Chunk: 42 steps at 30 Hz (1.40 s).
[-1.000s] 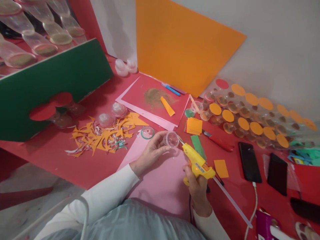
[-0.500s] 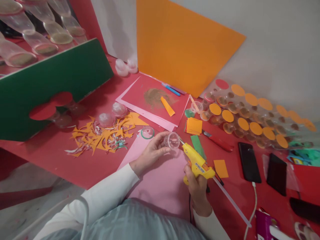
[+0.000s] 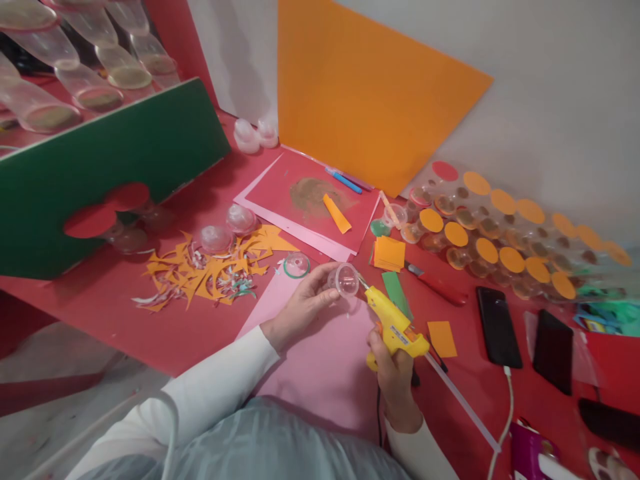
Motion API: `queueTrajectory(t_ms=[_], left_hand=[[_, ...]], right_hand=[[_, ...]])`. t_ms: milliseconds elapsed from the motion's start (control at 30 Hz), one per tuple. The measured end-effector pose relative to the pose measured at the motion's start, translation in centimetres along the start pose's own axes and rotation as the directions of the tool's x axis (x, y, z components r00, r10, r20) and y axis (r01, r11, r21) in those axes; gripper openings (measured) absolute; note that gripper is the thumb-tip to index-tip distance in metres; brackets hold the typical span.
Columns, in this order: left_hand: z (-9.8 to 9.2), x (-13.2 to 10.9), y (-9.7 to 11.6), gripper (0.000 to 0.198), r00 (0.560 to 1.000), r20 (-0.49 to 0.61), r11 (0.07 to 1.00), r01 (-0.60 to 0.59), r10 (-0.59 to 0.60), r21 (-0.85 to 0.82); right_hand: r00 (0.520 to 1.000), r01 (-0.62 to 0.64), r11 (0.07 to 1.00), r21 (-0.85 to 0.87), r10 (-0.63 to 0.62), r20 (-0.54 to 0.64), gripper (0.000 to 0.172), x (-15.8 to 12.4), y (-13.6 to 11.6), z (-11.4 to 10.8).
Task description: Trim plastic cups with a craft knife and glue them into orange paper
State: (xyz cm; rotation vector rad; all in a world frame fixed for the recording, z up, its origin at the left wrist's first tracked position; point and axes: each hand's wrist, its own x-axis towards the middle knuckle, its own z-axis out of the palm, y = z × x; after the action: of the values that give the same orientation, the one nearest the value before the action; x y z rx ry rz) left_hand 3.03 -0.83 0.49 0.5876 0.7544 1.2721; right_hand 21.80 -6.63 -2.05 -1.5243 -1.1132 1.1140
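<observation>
My left hand (image 3: 303, 307) pinches a small clear plastic cup (image 3: 347, 279), holding it tilted over a pink paper sheet (image 3: 320, 360). In my right hand (image 3: 394, 380) is a yellow hot glue gun (image 3: 393, 327), fingers wrapped round its grip. Its nozzle tip touches the cup's rim on the right side. A clear glue stick (image 3: 463, 407) sticks out of the gun's back toward the lower right.
Orange paper scraps (image 3: 210, 273) and clear cups (image 3: 227, 230) lie to the left; a green-rimmed cup (image 3: 296, 265) is close to my left hand. Rows of cups capped with orange discs (image 3: 500, 243) fill the right. Two phones (image 3: 497, 325), a red cutter (image 3: 440, 285), orange squares (image 3: 389, 252) and a green board (image 3: 100, 173) surround the work.
Both hands hold nearly still with the glue gun's tip at the cup's rim; the view has shifted slightly.
</observation>
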Motion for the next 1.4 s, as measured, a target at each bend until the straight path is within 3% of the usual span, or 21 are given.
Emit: queueTrajectory(t_ms=[333, 667, 1067, 1400], left_hand=[[-0.09, 0.19, 0.00, 0.041, 0.999, -0.029, 0.999, -0.026, 0.027, 0.036], [-0.25, 0.08, -0.15, 0.042, 1.000, 0.008, 1.000, 0.018, -0.018, 0.015], [0.05, 0.09, 0.12, 0.039, 1.000, 0.014, 0.999, -0.003, 0.004, -0.036], [-0.29, 0.14, -0.35, 0.037, 0.997, -0.068, 1.000, -0.028, 0.028, 0.005]], right_hand=[[0.999, -0.046, 0.999, -0.017, 0.046, 0.005, 0.036, -0.02, 0.08, 0.05], [0.998, 0.056, 0.996, -0.062, -0.056, 0.014, 0.038, 0.24, 0.36, -0.14], [1.000, 0.016, 0.997, -0.074, -0.017, -0.011, 0.038, 0.39, 0.42, -0.13], [1.000, 0.016, 0.999, -0.045, -0.016, 0.009, 0.038, 0.16, 0.27, 0.05]])
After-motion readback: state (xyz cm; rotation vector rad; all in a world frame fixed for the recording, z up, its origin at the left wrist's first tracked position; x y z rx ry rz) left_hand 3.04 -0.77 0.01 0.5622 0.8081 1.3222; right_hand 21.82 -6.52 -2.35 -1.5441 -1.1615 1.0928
